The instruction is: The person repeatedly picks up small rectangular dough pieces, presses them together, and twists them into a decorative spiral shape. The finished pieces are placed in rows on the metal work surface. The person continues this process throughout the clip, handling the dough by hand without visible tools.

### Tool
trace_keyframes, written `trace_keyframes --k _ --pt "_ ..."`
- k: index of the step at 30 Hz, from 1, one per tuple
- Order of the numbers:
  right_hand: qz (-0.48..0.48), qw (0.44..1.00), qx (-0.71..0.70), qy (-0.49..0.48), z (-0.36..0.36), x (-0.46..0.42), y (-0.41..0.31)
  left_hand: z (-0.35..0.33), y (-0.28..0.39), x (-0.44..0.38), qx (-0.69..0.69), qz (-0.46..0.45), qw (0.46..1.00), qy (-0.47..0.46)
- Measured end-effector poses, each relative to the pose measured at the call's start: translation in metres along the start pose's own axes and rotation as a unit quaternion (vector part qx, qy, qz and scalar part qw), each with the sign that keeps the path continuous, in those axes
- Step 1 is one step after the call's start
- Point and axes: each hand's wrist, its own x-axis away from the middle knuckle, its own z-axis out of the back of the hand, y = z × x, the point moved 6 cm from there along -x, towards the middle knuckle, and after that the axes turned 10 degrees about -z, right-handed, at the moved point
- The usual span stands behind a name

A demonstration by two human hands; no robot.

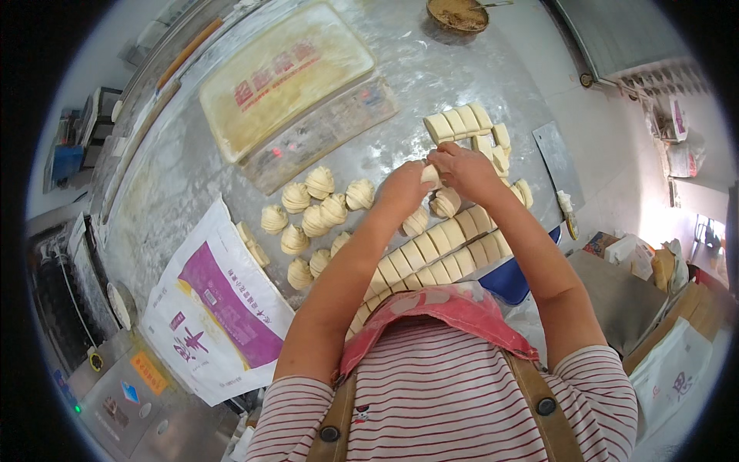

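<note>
Between my two hands is a small pale dough piece (429,175). My left hand (404,183) grips it with the thumb across its side, and my right hand (466,172) pinches it from the right; the fingers partly hide it. Just below sit two twisted dough rolls (445,202). More spiral-wrinkled dough rolls (314,220) stand in a loose group left of my left forearm. Long rows of cut dough blocks (427,247) run close to my body, partly covered by my arms and apron. Other cut blocks (458,122) lie beyond my right hand.
A lidded plastic tub (288,75) stands at the far left of the metal table (404,63). Right lies a cleaver (553,161); a bowl of brown filling (458,14) sits at the back. A printed flour sack (219,312) drapes the left edge. Rolling pins (187,55) lie far left.
</note>
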Motion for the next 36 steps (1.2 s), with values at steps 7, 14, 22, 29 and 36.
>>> trace_keyframes --k 7,14,22,29,36 --pt "-0.016 1.0 -0.002 0.019 0.002 -0.001 -0.001 0.082 -0.017 0.009 0.145 0.091 0.985 0.025" --pt "-0.174 0.978 0.019 0.116 0.004 0.018 0.028 0.219 -0.04 -0.006 -0.016 0.075 0.981 0.181" --pt "-0.183 0.981 -0.061 0.01 -0.011 0.018 0.017 0.286 -0.094 -0.037 -0.184 0.059 0.974 0.122" --pt "-0.167 0.982 -0.045 0.076 -0.002 0.02 0.013 0.312 -0.122 -0.012 -0.19 0.04 0.943 0.269" --pt "-0.081 0.987 -0.074 0.115 0.022 -0.012 -0.016 0.344 -0.124 0.029 -0.129 0.057 0.94 0.311"
